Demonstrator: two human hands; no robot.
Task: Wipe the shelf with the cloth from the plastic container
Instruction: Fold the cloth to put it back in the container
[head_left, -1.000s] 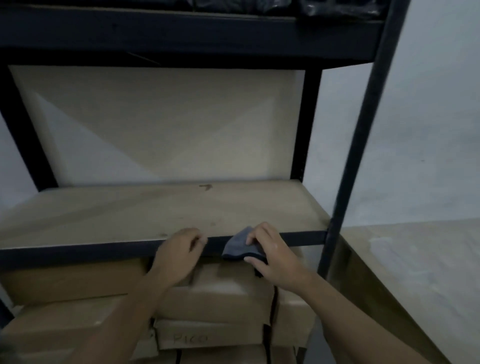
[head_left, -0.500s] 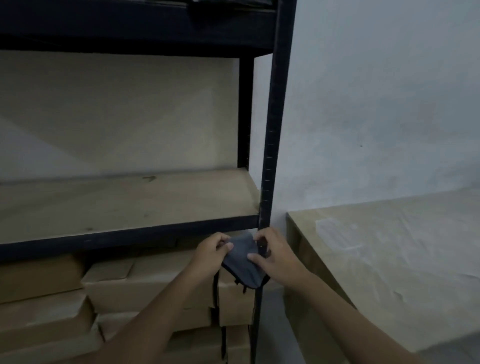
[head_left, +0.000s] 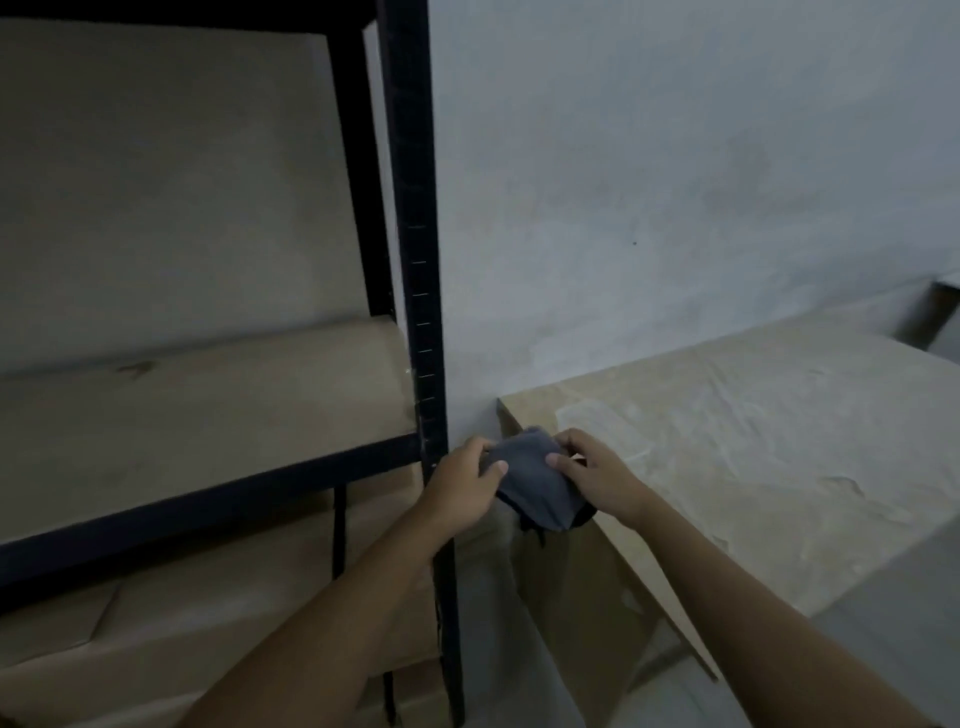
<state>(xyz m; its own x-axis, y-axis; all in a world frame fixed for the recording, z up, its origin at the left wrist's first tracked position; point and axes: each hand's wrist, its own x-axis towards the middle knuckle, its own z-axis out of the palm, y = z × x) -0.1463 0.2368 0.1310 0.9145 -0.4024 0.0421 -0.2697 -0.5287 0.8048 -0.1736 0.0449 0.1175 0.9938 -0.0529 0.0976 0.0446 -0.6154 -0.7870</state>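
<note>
Pale wall (head_left: 675, 182): plain, behind everything. Shelving unit: black metal upright (head_left: 415, 260), wooden shelf board (head_left: 197, 415) bare. Cardboard boxes (head_left: 156, 623): stacked beneath the shelf. Plywood table (head_left: 753, 441): right of the upright, top scuffed whitish. Left hand (head_left: 462, 491) and right hand (head_left: 597, 473): fingers pinched on a grey cloth (head_left: 535, 478), held between them off the shelf, at the table's near corner; a dark strip, possibly a hem, hangs below it.

1. The shelf (head_left: 197, 415) ran off the left edge.
2. The left hand (head_left: 465, 491) and right hand (head_left: 597, 475) covered the cloth's (head_left: 535, 475) sides.
3. Boxes (head_left: 208, 623) below the shelf were cut off.
</note>
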